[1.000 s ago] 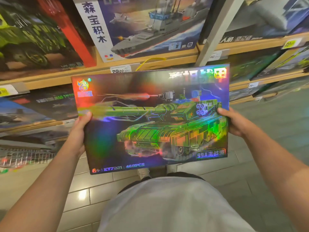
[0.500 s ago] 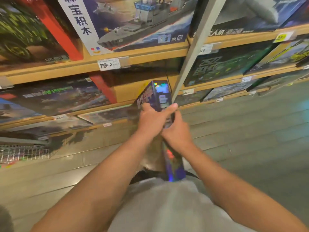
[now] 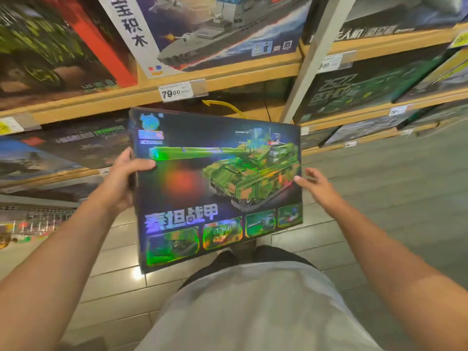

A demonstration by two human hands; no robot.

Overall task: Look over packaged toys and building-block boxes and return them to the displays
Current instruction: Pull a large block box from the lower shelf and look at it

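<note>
A large shiny building-block box (image 3: 217, 188) with a green tank printed on a dark holographic face is held up in front of me, face toward the camera. My left hand (image 3: 121, 181) grips its left edge, thumb across the front. My right hand (image 3: 316, 186) is at the box's right edge with fingers spread and fairly straight, fingertips just touching the edge. The box hangs above the floor, in front of the lower shelves.
Wooden display shelves (image 3: 228, 74) carry other block boxes: a warship box (image 3: 215, 29) above, a dark tank box (image 3: 359, 89) to the right, more to the left. A price tag (image 3: 174, 92) reads 79.00. A white upright post (image 3: 314, 57) divides the shelving. Grey tiled floor (image 3: 392, 198) lies below.
The box was turned over: first one face showed, then it stood edge-on between both hands, now the other face with the tank shows. My right hand has loosened off the right edge.
</note>
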